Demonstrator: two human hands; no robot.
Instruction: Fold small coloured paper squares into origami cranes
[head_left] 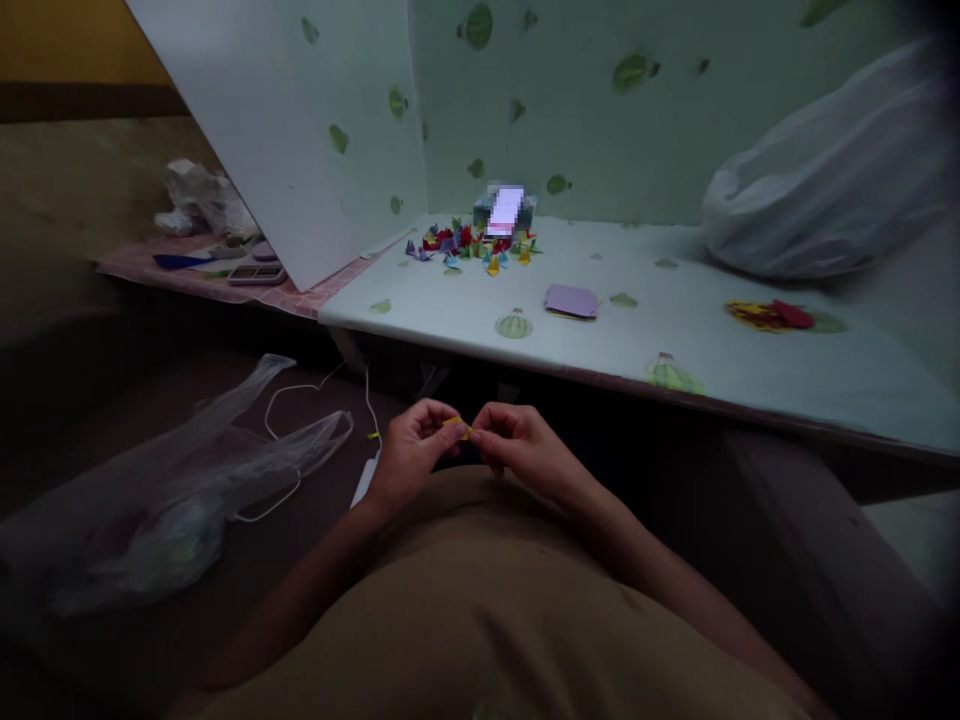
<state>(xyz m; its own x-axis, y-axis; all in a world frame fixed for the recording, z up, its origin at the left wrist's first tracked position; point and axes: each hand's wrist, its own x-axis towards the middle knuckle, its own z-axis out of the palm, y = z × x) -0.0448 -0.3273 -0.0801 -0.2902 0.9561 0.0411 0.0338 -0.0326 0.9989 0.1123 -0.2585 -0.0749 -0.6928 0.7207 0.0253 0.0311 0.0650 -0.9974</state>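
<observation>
A small piece of folded yellow paper (pixel 457 427) is held between both hands, low in front of the table edge. My left hand (pixel 420 440) pinches it from the left with thumb and forefinger. My right hand (pixel 521 440) pinches its right end, the fingertips close to those of the left. Much of the paper is hidden by the fingers, so its full shape cannot be made out. On the table beyond lie several small folded paper cranes (pixel 469 243) in many colours, and a stack of purple paper squares (pixel 571 301).
A phone (pixel 505 210) leans upright behind the cranes. Yellow and red paper pieces (pixel 770 316) lie to the right, near a large white plastic bag (pixel 817 180). A clear plastic bag (pixel 187 510) and a white cable (pixel 281 405) are on the floor at left.
</observation>
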